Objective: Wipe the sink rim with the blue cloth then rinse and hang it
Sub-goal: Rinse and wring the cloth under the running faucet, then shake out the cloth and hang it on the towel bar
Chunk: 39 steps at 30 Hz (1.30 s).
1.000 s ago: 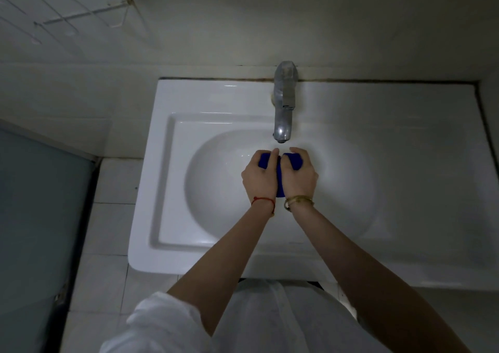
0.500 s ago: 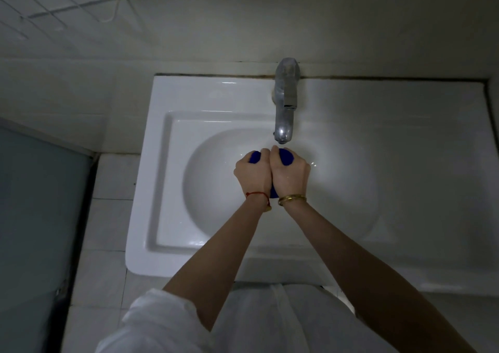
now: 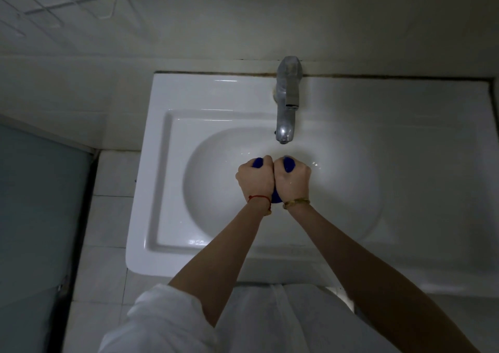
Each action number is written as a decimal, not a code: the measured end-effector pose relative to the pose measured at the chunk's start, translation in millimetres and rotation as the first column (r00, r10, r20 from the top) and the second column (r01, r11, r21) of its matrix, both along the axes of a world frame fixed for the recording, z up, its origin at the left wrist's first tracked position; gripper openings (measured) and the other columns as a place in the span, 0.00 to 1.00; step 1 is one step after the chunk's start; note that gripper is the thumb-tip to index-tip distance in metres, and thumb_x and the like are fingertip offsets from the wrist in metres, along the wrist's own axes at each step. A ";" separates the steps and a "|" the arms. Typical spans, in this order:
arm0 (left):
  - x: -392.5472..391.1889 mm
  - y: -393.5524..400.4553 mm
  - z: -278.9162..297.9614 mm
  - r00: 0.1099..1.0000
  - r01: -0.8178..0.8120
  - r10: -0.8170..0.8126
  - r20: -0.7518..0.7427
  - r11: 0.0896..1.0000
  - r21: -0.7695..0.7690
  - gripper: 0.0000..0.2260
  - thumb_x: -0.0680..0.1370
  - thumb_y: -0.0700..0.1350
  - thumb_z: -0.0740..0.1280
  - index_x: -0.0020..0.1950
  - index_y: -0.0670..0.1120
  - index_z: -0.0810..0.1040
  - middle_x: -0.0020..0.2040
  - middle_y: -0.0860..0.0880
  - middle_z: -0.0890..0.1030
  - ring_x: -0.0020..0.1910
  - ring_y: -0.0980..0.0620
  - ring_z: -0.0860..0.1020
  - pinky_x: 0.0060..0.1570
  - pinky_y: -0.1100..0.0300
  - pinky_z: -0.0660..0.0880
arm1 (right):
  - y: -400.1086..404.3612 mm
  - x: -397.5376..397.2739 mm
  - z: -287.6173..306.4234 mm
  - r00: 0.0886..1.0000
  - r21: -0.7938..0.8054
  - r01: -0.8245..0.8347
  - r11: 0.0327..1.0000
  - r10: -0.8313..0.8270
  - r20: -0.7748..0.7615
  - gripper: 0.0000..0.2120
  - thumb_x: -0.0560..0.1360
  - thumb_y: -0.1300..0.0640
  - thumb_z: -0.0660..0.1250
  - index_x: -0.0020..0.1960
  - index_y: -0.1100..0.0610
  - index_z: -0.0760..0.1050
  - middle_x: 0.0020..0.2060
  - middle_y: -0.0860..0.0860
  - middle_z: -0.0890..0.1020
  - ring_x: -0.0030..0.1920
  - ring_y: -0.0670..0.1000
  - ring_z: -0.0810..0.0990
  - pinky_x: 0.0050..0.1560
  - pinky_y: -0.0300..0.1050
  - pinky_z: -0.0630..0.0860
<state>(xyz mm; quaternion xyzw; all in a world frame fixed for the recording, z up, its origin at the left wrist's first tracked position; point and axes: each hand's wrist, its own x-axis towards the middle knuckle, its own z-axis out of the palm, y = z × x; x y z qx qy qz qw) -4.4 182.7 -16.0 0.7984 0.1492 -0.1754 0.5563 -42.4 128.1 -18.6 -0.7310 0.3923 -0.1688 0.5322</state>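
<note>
Here, the left hand and right hand, fists touching, clench the blue cloth below the chrome tap; twisting firmly over the basin should wring it best.

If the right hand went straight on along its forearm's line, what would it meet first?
Probably the faucet: the right hand, gripping the cloth, points up-left toward the spout. Depth is unclear; if it runs lower, it would meet the basin's back wall instead.

Left wrist: thin red string bracelet
Right wrist: gold-coloured bangle
Left sleeve: white fabric, rolled and bunched above the elbow
Forearms: bare on both sides
Torso garment: white, creased, with a vertical fold down the front
</note>
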 end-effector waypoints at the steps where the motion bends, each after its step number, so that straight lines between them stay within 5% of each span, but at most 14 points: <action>1: -0.9 1.1 -0.3 1.000 0.022 -0.022 -0.003 1.000 0.003 0.22 0.73 0.39 0.66 0.23 0.47 0.60 0.20 0.54 0.61 0.20 0.57 0.60 0.22 0.67 0.59 | 0.2 -2.6 -0.5 1.000 0.014 0.000 1.000 0.000 -0.021 0.21 0.74 0.65 0.62 0.25 0.52 0.63 0.21 0.46 0.69 0.23 0.42 0.68 0.28 0.33 0.67; 6: -7.3 9.0 0.9 0.980 0.199 -0.199 -0.010 0.978 0.058 0.19 0.76 0.47 0.66 0.27 0.45 0.68 0.24 0.50 0.70 0.24 0.57 0.68 0.27 0.62 0.70 | -2.6 -19.1 4.2 0.993 0.189 0.052 0.981 -0.030 -0.115 0.16 0.76 0.54 0.65 0.30 0.54 0.73 0.26 0.45 0.77 0.27 0.40 0.75 0.28 0.32 0.70; 11: -28.6 23.0 3.6 0.977 0.214 -0.212 -0.031 0.973 0.082 0.21 0.77 0.59 0.63 0.36 0.42 0.75 0.32 0.48 0.79 0.31 0.54 0.76 0.31 0.61 0.74 | -7.5 -36.8 13.6 0.962 0.310 -0.027 0.950 0.110 -0.252 0.14 0.76 0.41 0.62 0.46 0.50 0.77 0.39 0.43 0.80 0.40 0.42 0.78 0.35 0.39 0.73; 15: -43.5 51.1 11.5 0.979 0.190 -0.186 -0.085 0.981 0.040 0.18 0.77 0.59 0.65 0.42 0.44 0.77 0.36 0.52 0.80 0.36 0.56 0.78 0.33 0.65 0.72 | -4.0 -50.8 18.2 0.933 0.440 -0.118 0.890 0.250 -0.257 0.08 0.76 0.43 0.64 0.47 0.46 0.73 0.46 0.46 0.79 0.44 0.45 0.78 0.37 0.42 0.74; 17: -50.7 71.4 20.5 0.983 0.163 -0.160 -0.089 0.986 0.024 0.13 0.77 0.57 0.67 0.45 0.47 0.78 0.40 0.53 0.81 0.41 0.54 0.80 0.37 0.64 0.76 | 4.1 -55.9 22.6 0.915 0.521 -0.155 0.839 0.321 -0.245 0.08 0.76 0.46 0.66 0.51 0.48 0.73 0.51 0.50 0.79 0.49 0.50 0.79 0.46 0.53 0.80; 20: -64.1 107.2 37.1 0.991 0.106 -0.105 -0.086 0.994 0.010 0.13 0.78 0.55 0.68 0.46 0.45 0.79 0.44 0.49 0.83 0.44 0.52 0.81 0.43 0.59 0.78 | 26.3 -60.1 31.6 0.862 0.577 -0.249 0.778 0.450 -0.236 0.15 0.76 0.47 0.66 0.59 0.52 0.73 0.56 0.53 0.79 0.54 0.55 0.79 0.54 0.63 0.78; 24: -93.1 163.3 58.7 0.997 -0.004 0.004 -0.074 1.000 0.007 0.13 0.78 0.56 0.67 0.45 0.46 0.79 0.42 0.51 0.82 0.43 0.55 0.80 0.38 0.65 0.75 | 72.6 -64.7 47.2 0.767 0.583 -0.385 0.715 0.600 -0.230 0.19 0.75 0.46 0.67 0.61 0.56 0.72 0.56 0.54 0.79 0.54 0.56 0.79 0.52 0.64 0.79; 26: -112.1 194.3 65.4 0.994 -0.099 0.099 -0.047 0.995 -0.005 0.12 0.78 0.56 0.68 0.42 0.49 0.78 0.40 0.53 0.81 0.41 0.57 0.80 0.36 0.67 0.74 | 101.5 -70.5 53.1 0.702 0.530 -0.497 0.687 0.677 -0.220 0.17 0.75 0.45 0.66 0.59 0.55 0.72 0.54 0.52 0.79 0.52 0.53 0.79 0.48 0.59 0.81; 31: -163.2 284.1 72.9 0.927 -0.374 0.366 -0.077 0.916 -0.146 0.07 0.77 0.53 0.70 0.44 0.51 0.79 0.45 0.51 0.83 0.47 0.51 0.82 0.45 0.50 0.83 | 187.3 -91.9 66.7 0.534 0.416 -0.725 0.549 0.829 -0.163 0.13 0.74 0.42 0.67 0.50 0.49 0.72 0.48 0.47 0.79 0.48 0.47 0.79 0.42 0.43 0.78; 39: -262.2 468.5 81.2 0.784 -0.620 0.606 -0.132 0.768 -0.161 0.08 0.77 0.52 0.70 0.52 0.50 0.78 0.50 0.50 0.82 0.50 0.51 0.81 0.43 0.53 0.83 | 385.8 -153.5 64.9 0.321 0.437 -0.833 0.340 0.940 -0.119 0.22 0.73 0.41 0.68 0.59 0.54 0.72 0.55 0.52 0.80 0.54 0.54 0.80 0.53 0.58 0.80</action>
